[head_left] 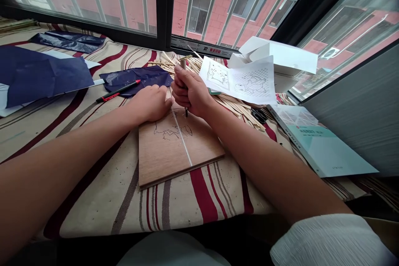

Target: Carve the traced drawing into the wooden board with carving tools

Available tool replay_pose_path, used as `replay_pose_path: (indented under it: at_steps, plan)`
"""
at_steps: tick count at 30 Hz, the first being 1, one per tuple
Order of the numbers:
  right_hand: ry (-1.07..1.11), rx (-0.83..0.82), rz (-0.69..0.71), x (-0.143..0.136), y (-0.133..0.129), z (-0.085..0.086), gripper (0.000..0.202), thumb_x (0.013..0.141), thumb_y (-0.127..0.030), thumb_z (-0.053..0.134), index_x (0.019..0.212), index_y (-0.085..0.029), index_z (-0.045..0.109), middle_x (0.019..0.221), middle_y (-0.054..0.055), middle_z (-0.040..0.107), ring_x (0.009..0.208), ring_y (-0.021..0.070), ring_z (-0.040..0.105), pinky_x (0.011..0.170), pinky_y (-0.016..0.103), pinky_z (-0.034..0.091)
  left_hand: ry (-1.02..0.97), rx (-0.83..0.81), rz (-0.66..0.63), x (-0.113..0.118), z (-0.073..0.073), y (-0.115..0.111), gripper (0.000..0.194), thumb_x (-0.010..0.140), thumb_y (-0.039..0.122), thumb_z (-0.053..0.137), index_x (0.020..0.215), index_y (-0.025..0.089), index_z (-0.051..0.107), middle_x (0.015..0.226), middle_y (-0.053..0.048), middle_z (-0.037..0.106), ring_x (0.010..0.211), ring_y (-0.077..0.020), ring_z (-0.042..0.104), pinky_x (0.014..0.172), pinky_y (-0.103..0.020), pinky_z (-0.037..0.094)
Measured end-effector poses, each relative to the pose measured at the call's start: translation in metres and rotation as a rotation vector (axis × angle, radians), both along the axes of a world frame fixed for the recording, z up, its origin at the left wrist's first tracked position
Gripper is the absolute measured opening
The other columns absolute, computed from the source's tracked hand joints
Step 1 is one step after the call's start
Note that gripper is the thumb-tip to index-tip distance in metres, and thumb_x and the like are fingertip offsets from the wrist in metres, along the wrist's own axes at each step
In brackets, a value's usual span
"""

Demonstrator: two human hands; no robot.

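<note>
- Nearest, striped cloth (177, 203) is running under everything, and the board (165, 166) is lying flat on it, in front of the person.
- A thin pale strip (186, 149) is crossing the board lengthwise, from its near edge back towards the hands.
- Dark outlines, the drawing (165, 132), are showing on both sides of the strip; that much is done, though the hands may be hiding more of it.
- The left hand (152, 102) is resting on the board's far left part, fingers curled, thumb beside the strip; whether it is pinching the strip, one cannot tell.
- The right hand (193, 93) is closing fully round a tool (183, 64), which is standing nearly upright, its dark tip at the board just right of the strip.
- Pale specks are showing by the tip, too small to read as cuts; most visible outlines are looking unworked, so the tool work is probably at an early stage, with much left.
- Beyond, a pen (124, 90) is lying left; loose strips (238, 110) and printed paper (249, 83) are lying behind and right.
</note>
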State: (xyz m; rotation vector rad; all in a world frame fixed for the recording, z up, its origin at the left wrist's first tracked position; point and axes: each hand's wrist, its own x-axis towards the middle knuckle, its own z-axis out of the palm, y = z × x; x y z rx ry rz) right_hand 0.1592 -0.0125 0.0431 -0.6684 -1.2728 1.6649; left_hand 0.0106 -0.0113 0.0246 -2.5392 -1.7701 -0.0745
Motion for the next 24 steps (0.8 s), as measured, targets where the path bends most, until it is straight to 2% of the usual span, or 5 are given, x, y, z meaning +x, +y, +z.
replay_pose_path:
  at_steps: [3,5,12,19,24]
  plan:
    - [0.007,-0.030,-0.007,-0.001,-0.005,0.003,0.053,0.115,-0.033,0.043,0.064,-0.022,0.033,0.046,-0.011,0.026,0.041,0.0053,0.010,0.036,0.016,0.011,-0.015,0.021,-0.008,-0.001,-0.002,-0.001,0.044,0.103,0.039,0.037,0.121,0.010,0.064,0.121,-0.024,0.073,0.114,-0.0388,0.071,0.095,-0.046,0.054]
    - [-0.011,-0.051,-0.022,-0.002,-0.008,0.006,0.053,0.115,-0.031,0.044,0.064,-0.022,0.032,0.045,-0.011,0.027,0.041,0.0053,0.011,0.036,0.016,0.011,-0.032,0.039,-0.016,-0.002,-0.004,0.000,0.043,0.102,0.040,0.038,0.123,0.010,0.062,0.122,-0.024,0.073,0.115,-0.0379,0.070,0.096,-0.046,0.054]
    - [-0.036,-0.013,-0.108,-0.007,-0.010,0.004,0.055,0.106,-0.041,0.064,0.067,-0.024,0.030,0.047,-0.012,0.027,0.042,0.0053,0.014,0.037,0.018,0.012,-0.014,0.094,-0.068,-0.004,-0.008,0.003,0.040,0.102,0.035,0.038,0.121,0.009,0.062,0.118,-0.024,0.073,0.112,-0.0382,0.070,0.097,-0.047,0.053]
    - [-0.031,-0.007,-0.175,-0.011,-0.014,0.004,0.052,0.105,-0.041,0.067,0.072,-0.026,0.029,0.048,-0.012,0.027,0.042,0.0062,0.015,0.038,0.022,0.014,-0.070,0.093,-0.068,-0.005,-0.010,0.003,0.038,0.100,0.034,0.041,0.119,0.010,0.065,0.122,-0.024,0.071,0.115,-0.0384,0.068,0.100,-0.050,0.052]
    - [-0.052,0.046,-0.265,-0.018,-0.010,-0.005,0.055,0.100,-0.048,0.072,0.073,-0.026,0.030,0.052,-0.011,0.027,0.044,0.0064,0.021,0.040,0.021,0.020,-0.086,0.086,-0.044,-0.005,-0.012,0.003,0.035,0.098,0.032,0.044,0.119,0.012,0.065,0.121,-0.022,0.072,0.113,-0.0360,0.068,0.099,-0.047,0.054]
